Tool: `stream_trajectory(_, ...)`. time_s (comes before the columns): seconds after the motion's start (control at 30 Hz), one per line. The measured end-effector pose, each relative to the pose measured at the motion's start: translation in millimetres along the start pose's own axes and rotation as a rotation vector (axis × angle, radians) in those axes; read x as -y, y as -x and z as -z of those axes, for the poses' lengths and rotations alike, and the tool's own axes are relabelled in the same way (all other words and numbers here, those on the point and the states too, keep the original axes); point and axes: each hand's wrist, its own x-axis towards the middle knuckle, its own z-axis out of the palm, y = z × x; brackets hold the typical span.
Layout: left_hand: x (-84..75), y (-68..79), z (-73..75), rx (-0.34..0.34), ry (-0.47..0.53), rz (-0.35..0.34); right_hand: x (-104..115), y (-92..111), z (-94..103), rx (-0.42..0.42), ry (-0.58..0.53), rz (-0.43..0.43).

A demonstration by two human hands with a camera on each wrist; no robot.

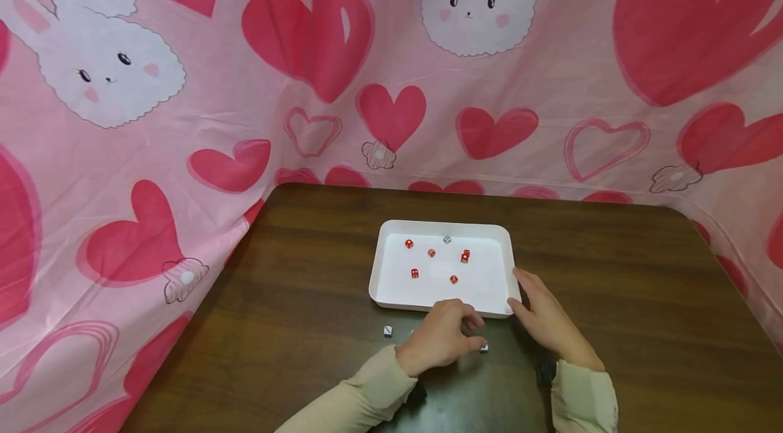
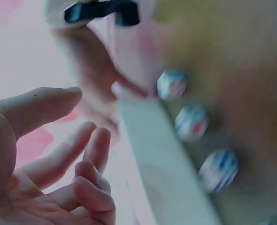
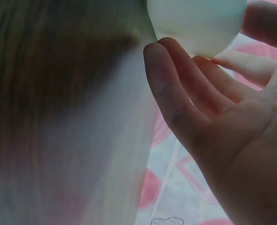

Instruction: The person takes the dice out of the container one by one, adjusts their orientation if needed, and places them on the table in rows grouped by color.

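A shallow white tray (image 1: 391, 283) lies on the dark wooden table. Several red dice (image 1: 414, 273) and a pale, see-through-looking die (image 1: 447, 239) are in it. My right hand (image 1: 547, 314) grips the tray's near right corner, fingers along the side and thumb at the rim. In the right wrist view, the fingertips (image 3: 164, 51) touch the tray wall (image 3: 195, 28). My left hand (image 1: 443, 334) is over the table just before the tray's near edge, fingers loosely bent around nothing. Beside its thumb is a white die (image 1: 484, 347); another white die (image 1: 388, 331) lies left of it.
In the left wrist view, several white dice (image 2: 191, 123) lie in a row along the tray's wall (image 2: 162, 164), blurred. A black band (image 1: 544, 373) is on the right wrist. Behind the table (image 1: 612, 270) hangs a pink curtain (image 1: 440, 86) with hearts and rabbits.
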Motion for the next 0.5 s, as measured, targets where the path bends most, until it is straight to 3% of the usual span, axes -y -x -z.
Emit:
stream_trajectory(0.23, 2.0, 3.3, 54.5, -0.146, -0.039, -0.058, 1.5, -3.3, -0.9, 0.017, 0.018, 0.009)
stream_trajectory(0.5, 3.8, -0.8, 108.6, -0.218, -0.158, -0.08, 2.3, -7.9, -4.1, 0.017, 0.034, 0.038)
